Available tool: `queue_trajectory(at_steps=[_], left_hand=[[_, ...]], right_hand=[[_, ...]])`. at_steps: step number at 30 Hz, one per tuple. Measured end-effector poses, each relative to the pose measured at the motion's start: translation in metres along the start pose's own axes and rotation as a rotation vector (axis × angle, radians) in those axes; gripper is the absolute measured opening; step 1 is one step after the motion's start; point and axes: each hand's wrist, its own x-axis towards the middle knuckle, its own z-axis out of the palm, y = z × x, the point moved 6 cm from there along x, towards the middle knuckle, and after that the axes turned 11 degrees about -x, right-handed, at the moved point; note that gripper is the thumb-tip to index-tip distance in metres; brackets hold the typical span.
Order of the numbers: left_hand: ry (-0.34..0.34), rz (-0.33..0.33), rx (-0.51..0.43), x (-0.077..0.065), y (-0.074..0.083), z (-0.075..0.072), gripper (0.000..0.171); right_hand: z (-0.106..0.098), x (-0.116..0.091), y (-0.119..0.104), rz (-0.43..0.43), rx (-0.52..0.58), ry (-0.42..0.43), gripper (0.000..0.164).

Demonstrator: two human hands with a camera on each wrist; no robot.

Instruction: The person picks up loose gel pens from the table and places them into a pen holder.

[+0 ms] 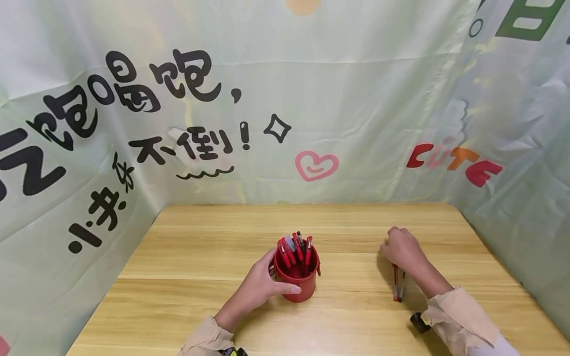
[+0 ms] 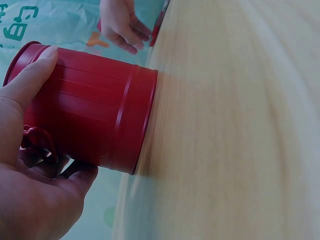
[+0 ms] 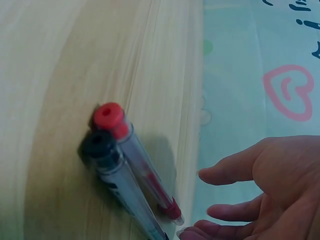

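My left hand (image 1: 260, 284) grips a small red bucket (image 1: 305, 291) that stands upright on the table, thumb across its near side and fingers round the left. Several pens (image 1: 308, 251), mostly red, stand inside it. In the left wrist view the thumb lies along the bucket's wall (image 2: 95, 110), with a handle loop beside the palm. To the right, my right hand (image 1: 404, 251) hovers over two pens lying side by side, one red-ended (image 3: 145, 162), one black-ended (image 3: 117, 175). In the right wrist view its loosely bent fingers (image 3: 235, 210) are beside the pens, with nothing between finger and thumb.
The wooden table (image 1: 200, 262) runs back to a pale printed cloth (image 1: 356, 113), which also hangs along both sides. A dark wrist device (image 1: 419, 322) sits below the right sleeve, close over the table.
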Motion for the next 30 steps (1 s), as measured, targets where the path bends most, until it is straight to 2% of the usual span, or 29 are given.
queue_trajectory(at_steps=[3, 15, 23, 30], left_hand=[[-0.001, 0.006, 0.007, 0.0, 0.0, 0.0, 0.097], [0.004, 0.007, 0.03, 0.0, -0.001, -0.001, 0.102], [0.001, 0.004, 0.009, 0.0, -0.002, 0.0, 0.101], [0.008, -0.01, 0.007, 0.0, -0.002, -0.001, 0.103]], right_hand=[[0.0, 0.0, 0.002, 0.01, -0.004, -0.008, 0.018], [0.006, 0.005, 0.005, 0.031, -0.004, -0.062, 0.036], [0.01, 0.009, 0.008, 0.037, 0.001, -0.078, 0.034], [0.012, 0.012, 0.007, 0.032, 0.006, -0.057, 0.035]])
